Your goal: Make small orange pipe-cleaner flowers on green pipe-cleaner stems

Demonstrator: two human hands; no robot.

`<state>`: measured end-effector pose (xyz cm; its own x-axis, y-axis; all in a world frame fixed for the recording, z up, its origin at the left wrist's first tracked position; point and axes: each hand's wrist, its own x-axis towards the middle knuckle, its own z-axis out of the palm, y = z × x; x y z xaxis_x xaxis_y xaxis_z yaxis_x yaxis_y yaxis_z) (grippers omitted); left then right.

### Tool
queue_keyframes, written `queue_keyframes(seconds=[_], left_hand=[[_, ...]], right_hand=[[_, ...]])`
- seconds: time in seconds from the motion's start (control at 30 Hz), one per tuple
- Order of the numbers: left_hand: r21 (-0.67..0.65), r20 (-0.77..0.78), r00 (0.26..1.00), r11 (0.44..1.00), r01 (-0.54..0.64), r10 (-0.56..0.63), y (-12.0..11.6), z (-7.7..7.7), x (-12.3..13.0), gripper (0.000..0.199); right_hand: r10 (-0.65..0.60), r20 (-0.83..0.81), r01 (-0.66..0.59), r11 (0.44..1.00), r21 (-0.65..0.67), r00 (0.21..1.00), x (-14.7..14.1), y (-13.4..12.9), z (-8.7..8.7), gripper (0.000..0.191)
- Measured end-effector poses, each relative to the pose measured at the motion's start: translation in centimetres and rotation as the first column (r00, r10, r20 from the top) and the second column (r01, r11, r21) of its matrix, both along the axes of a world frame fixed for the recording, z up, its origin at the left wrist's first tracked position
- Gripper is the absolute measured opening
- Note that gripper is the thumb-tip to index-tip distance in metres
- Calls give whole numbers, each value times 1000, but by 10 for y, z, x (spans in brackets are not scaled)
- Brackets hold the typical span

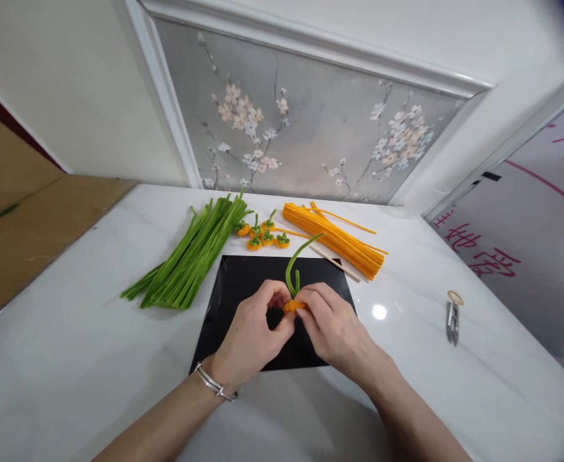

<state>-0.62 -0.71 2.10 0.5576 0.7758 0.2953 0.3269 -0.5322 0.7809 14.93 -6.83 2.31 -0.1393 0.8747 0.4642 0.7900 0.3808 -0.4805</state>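
Observation:
A small orange coiled piece (293, 307) is pinched between my two hands over the black mat (231, 276). My left hand (257, 324) closes its thumb and fingers on the piece's left side. On the right side, my right hand (332, 321) grips it with bent fingers. Out of its top rise green fuzzy stems (292, 262), one long and curved, one short. Behind the mat lie several little orange pieces with green tops (255, 242). A thin pale stick (334, 263) rests across the mat's back right edge.
Bundled green fuzzy stems (190, 256) lie at the left, and bundled orange stems (334, 237) at the back right. Small snips (452, 321) with a ring rest on the right of the white table (407, 398). A wall with a floral panel (310, 128) stands behind.

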Motion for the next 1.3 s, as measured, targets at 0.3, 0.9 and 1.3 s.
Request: queue_keyframes(seconds=[0.3, 0.9, 1.3], left_hand=[[100, 3, 997, 992, 81, -81, 1, 3, -2, 19], [-455, 319, 947, 871, 185, -34, 5, 9, 1, 8], [-494, 357, 934, 854, 161, 31, 2, 8, 2, 6]], right_hand=[[-69, -248, 43, 993, -107, 966, -3, 3, -2, 11], [-196, -553, 52, 963, -266, 810, -2, -1, 3, 9], [-167, -505, 126, 986, -113, 847, -9, -2, 6, 10]])
